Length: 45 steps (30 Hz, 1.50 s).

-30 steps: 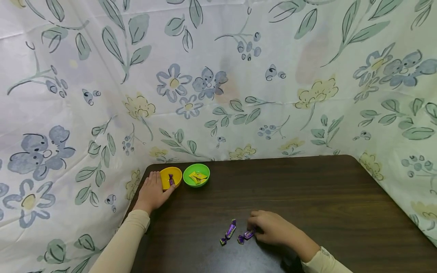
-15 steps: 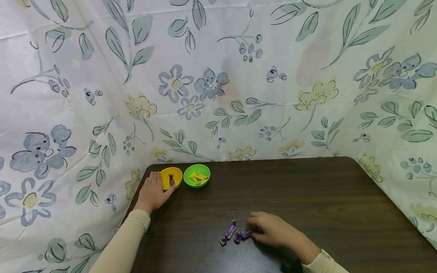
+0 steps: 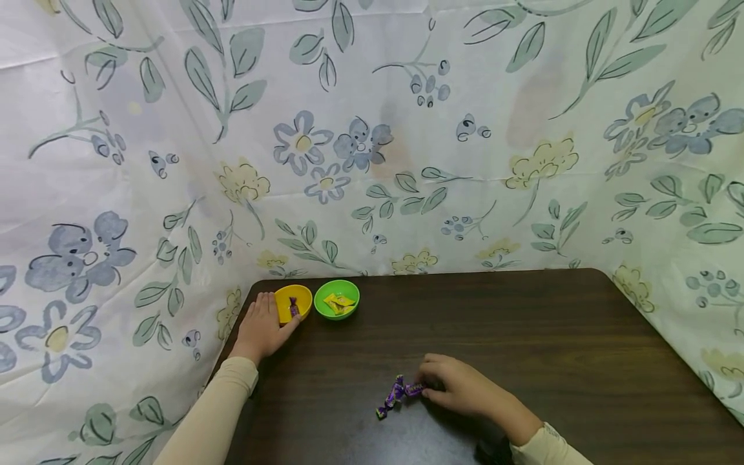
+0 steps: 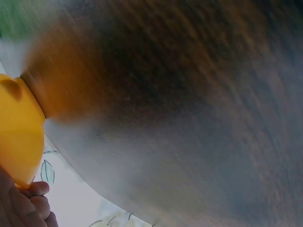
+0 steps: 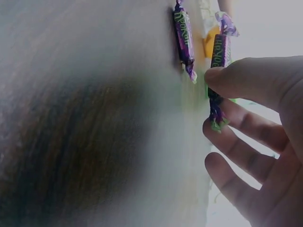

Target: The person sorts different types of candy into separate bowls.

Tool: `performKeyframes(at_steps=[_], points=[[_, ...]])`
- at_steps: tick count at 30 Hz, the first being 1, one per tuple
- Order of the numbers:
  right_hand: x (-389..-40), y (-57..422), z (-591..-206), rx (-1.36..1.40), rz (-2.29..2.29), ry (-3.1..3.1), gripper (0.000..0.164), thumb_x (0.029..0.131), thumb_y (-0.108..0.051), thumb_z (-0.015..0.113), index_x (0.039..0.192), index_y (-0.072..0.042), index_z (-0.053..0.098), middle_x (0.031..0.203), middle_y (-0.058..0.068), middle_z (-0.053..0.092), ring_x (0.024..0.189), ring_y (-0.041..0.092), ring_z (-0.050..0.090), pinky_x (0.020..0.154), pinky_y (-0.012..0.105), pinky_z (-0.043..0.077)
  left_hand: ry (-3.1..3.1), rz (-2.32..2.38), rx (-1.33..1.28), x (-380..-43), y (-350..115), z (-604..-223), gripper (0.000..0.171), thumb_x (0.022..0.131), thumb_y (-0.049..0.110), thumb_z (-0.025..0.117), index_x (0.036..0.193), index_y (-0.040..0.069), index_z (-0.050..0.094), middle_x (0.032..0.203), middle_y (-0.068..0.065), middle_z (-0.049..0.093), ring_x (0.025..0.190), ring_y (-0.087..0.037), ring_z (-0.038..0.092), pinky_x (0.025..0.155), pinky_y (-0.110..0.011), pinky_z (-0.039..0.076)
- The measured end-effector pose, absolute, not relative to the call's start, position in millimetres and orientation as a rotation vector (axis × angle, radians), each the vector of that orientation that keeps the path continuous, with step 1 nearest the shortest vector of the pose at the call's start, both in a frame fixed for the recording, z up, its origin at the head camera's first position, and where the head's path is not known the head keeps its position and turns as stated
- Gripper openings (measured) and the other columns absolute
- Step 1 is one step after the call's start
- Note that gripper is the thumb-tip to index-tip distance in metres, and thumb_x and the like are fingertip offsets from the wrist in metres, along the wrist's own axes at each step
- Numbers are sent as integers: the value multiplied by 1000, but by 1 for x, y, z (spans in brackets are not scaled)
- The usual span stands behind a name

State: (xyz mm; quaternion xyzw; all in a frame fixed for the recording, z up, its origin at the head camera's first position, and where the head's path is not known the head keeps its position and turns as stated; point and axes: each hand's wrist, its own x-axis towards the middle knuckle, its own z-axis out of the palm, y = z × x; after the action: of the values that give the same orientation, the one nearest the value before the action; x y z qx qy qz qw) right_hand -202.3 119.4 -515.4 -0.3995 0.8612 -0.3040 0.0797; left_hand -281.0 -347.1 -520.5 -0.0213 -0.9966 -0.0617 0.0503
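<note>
Candy [image 5: 219, 51] in a glossy purple wrapper, twisted at both ends, sits in our right hand [image 3: 459, 386], pinched between thumb and fingers over the near middle of the dark wood-grain table [image 3: 523, 336]. A second purple candy [image 3: 393, 395] lies just beside it; the head view makes the two overlap, but the right wrist view shows a gap between them. We cannot tell how far, if at all, the pinched one clears the tabletop. We judge it light, with a firm centre inside a thin, slick film that could slide under dry fingertips. The sturdy place to hold is across the lettered barrel, with thumb and forefinger opposed; the crinkled tails look soft and might untwist or tear if we pull on them. Our left hand [image 3: 261, 326] lies against the yellow bowl [image 3: 305, 298] at the table's far left corner, fingers extended along its left side and thumb spread wide to the near rim. A third purple candy [image 3: 293, 306] rests inside. The bowl looks like light plastic, likely to skid if nudged, so a low, gentle touch on its wall suits it. Right beside it, the green bowl [image 3: 337, 287] contains yellow-wrapped candies [image 3: 339, 303].
</note>
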Motion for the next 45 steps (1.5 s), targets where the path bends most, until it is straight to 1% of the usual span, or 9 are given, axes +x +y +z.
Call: performKeyframes(at_steps=[5,12,17,22,26,30,34,37,45], points=[[-204,117,-514,-1202,-956,2553,15,100,-16,75,111,-25,74,107,-14,64,94,-1,62,78,24,57,-3036,-171,-62,-281,-347,-520,104,105,68,43,159,-20,24,167,-39,29,158,-55,24,132,-62,21],[-207,111,-516,-1244,-996,2541,16,101,-16,74,114,-25,74,108,-13,65,94,1,63,79,23,57,-3040,-163,-57,-280,-346,-519,105,105,68,42,159,-20,24,166,-39,28,158,-55,24,132,-61,20],[-210,102,-517,-1281,-1036,2576,19,99,-13,75,115,-24,74,109,-12,65,96,3,63,81,24,58,-3037,-158,-59,-280,-345,-519,105,105,69,42,159,-20,24,166,-39,28,158,-55,24,132,-62,19],[-210,93,-520,-1308,-1070,2630,19,97,-12,78,112,-23,74,109,-10,67,98,6,65,84,26,58,-3042,-154,-56,-280,-344,-518,104,105,68,43,159,-20,25,166,-39,29,158,-54,25,132,-61,20],[-213,85,-523,-1311,-1102,2637,19,96,-12,78,111,-23,74,108,-10,67,97,8,65,83,26,58,-3048,-159,-50,-280,-344,-517,104,105,68,42,159,-19,24,167,-39,28,158,-54,24,132,-61,20],[-217,76,-525,-1329,-1138,2633,18,97,-13,78,112,-22,74,109,-10,68,98,9,67,86,28,59,-3045,-149,-40,-280,-345,-518,105,104,69,42,159,-19,24,167,-39,27,158,-54,24,132,-61,20],[-221,67,-526,-1308,-1146,2632,18,98,-14,78,113,-22,74,110,-11,68,100,6,67,89,29,60,-3042,-160,-43,-280,-345,-518,105,104,69,42,159,-19,24,167,-39,27,158,-55,24,132,-61,19],[-222,61,-526,-1293,-1148,2621,18,98,-15,77,114,-23,74,111,-11,68,101,5,66,90,29,60,-3048,-170,-42,-281,-345,-517,105,104,69,42,159,-19,24,167,-39,27,159,-54,23,133,-61,18],[-222,47,-525,-1267,-1163,2617,16,100,-18,76,114,-24,74,112,-11,68,101,9,68,89,29,60,-3050,-176,-38,-280,-344,-518,105,103,69,43,159,-18,26,167,-38,28,159,-54,24,132,-61,19]])
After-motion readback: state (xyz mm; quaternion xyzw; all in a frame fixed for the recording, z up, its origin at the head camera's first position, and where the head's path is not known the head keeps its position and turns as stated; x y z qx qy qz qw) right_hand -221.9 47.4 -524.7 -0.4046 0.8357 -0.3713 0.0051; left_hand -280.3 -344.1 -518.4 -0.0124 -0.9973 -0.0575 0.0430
